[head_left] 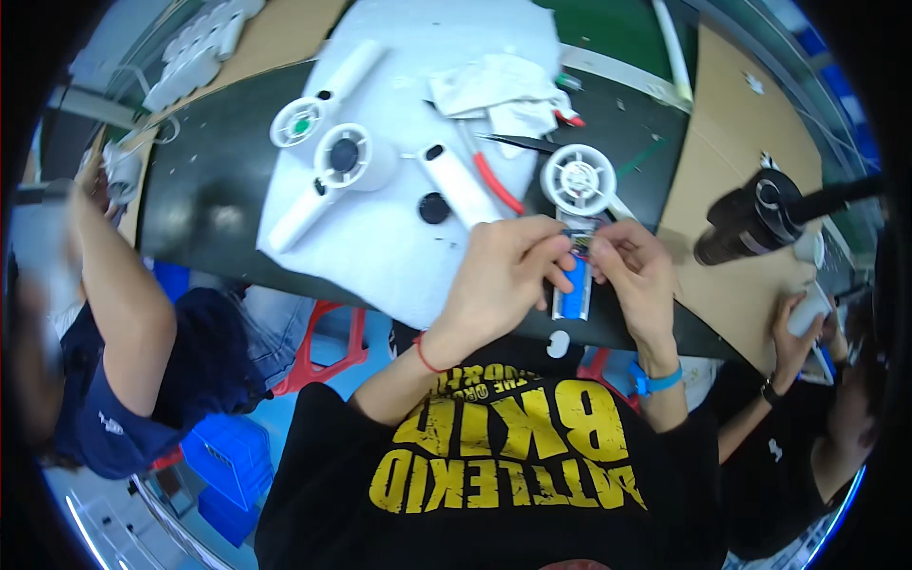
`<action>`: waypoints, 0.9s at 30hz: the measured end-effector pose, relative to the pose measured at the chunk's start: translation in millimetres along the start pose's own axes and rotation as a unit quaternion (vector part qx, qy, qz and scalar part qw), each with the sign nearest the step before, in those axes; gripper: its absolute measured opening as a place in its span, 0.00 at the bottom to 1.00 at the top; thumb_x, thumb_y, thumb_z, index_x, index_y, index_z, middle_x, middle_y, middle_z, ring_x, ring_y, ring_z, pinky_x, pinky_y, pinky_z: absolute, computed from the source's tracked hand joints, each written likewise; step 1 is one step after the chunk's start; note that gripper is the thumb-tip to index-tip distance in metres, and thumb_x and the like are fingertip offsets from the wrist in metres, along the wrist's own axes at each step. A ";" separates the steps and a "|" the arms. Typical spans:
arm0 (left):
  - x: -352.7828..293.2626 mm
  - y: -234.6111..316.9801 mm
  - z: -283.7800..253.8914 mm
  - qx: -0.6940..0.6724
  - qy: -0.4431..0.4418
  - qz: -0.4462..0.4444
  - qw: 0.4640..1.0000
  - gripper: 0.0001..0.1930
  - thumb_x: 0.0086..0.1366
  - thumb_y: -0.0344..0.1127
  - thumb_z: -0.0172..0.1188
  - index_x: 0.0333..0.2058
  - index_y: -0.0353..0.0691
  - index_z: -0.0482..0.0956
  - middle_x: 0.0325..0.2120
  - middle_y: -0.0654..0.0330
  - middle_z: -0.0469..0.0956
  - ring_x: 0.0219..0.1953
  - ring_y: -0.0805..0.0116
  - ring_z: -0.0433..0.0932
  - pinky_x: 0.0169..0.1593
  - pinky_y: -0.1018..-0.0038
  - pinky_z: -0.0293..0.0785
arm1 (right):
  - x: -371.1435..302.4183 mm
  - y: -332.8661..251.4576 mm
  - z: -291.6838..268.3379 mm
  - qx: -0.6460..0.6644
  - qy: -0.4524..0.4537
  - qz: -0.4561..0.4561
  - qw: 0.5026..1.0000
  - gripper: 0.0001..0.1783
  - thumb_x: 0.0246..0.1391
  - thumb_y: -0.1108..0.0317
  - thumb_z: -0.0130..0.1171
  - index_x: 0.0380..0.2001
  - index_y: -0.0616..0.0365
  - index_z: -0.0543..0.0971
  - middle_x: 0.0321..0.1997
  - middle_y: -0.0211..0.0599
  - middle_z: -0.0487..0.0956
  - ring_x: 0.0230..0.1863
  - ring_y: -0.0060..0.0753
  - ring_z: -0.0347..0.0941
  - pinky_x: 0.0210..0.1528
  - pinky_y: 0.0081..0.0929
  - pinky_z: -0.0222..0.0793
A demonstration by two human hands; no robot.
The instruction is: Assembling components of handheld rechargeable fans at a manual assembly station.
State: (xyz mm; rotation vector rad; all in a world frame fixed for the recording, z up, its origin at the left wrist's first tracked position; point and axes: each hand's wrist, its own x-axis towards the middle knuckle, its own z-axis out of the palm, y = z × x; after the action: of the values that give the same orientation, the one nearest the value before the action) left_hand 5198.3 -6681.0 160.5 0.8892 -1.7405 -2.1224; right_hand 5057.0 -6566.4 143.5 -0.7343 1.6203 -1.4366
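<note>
An opened white handheld fan (579,177) lies at the table's front edge, its round grille pointing away from me. Inside its handle I see a small circuit board (581,244) and a blue battery (573,294). My left hand (508,271) pinches at the left side of the handle by the board. From the other side, the bent fingers of my right hand (638,271) close on the handle beside the board. My fingertips partly hide the board, and any thin wires there are too small to tell. A white handle cover (461,185) lies just left of the fan.
Two more white fans (347,157) (302,122) lie on a white foam sheet (380,247), near a black disc (434,208). Red-handled pliers (499,183), black tweezers (518,142) and a crumpled cloth (499,90) are beyond my hands. A dark cylindrical device (750,218) stands right. People sit on both sides.
</note>
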 end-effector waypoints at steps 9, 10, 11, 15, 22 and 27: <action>1.9 0.1 2.8 0.006 0.003 0.010 1.000 0.10 0.66 0.26 0.51 0.37 0.24 0.78 0.24 0.53 0.80 0.23 0.71 0.82 0.19 0.81 0.72 | -4.1 -3.5 -1.7 0.006 -0.001 0.007 1.000 0.07 0.60 0.69 0.56 0.34 0.62 0.75 0.28 0.27 0.75 0.30 0.14 0.70 0.32 0.13 0.66; 1.6 0.2 2.5 0.006 0.003 0.010 1.000 0.10 0.66 0.26 0.51 0.37 0.24 0.78 0.24 0.53 0.80 0.23 0.71 0.82 0.19 0.81 0.72 | -4.0 -2.6 -1.9 0.004 -0.005 0.006 1.000 0.07 0.60 0.69 0.56 0.34 0.62 0.75 0.28 0.27 0.75 0.30 0.14 0.70 0.33 0.13 0.66; 1.2 0.4 2.3 0.004 0.003 0.007 1.000 0.10 0.66 0.26 0.51 0.38 0.24 0.78 0.24 0.53 0.80 0.23 0.71 0.82 0.19 0.82 0.72 | -3.8 -2.0 -2.0 0.003 -0.010 0.004 1.000 0.07 0.60 0.69 0.56 0.34 0.62 0.75 0.28 0.28 0.75 0.30 0.14 0.70 0.33 0.13 0.66; 2.1 -3.9 -3.7 -0.012 -0.028 -0.002 1.000 0.11 0.68 0.29 0.51 0.42 0.25 0.76 0.28 0.53 0.81 0.26 0.73 0.81 0.22 0.83 0.73 | -3.0 -2.4 -3.9 0.005 -0.013 0.005 1.000 0.08 0.60 0.69 0.56 0.37 0.64 0.75 0.29 0.29 0.75 0.30 0.16 0.70 0.34 0.15 0.67; -0.7 -1.1 -1.5 -0.004 -0.034 0.003 0.999 0.12 0.70 0.31 0.49 0.44 0.27 0.73 0.30 0.52 0.80 0.27 0.71 0.81 0.24 0.82 0.74 | -4.2 -1.3 -8.6 0.055 -0.024 0.004 0.998 0.11 0.60 0.70 0.55 0.42 0.66 0.75 0.32 0.32 0.76 0.32 0.19 0.71 0.37 0.18 0.68; -2.4 5.9 0.5 0.109 -0.003 0.062 0.992 0.11 0.69 0.30 0.50 0.43 0.26 0.73 0.26 0.54 0.80 0.23 0.73 0.80 0.21 0.82 0.72 | -4.8 -9.3 -7.5 -0.005 -0.009 0.008 1.000 0.11 0.59 0.70 0.56 0.41 0.66 0.76 0.34 0.32 0.77 0.33 0.18 0.72 0.36 0.17 0.68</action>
State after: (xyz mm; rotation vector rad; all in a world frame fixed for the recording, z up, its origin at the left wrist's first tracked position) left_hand 5198.8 -6680.8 166.9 0.8040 -2.0032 -1.8870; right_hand 5052.0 -6560.2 153.6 -0.7369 1.6163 -1.4079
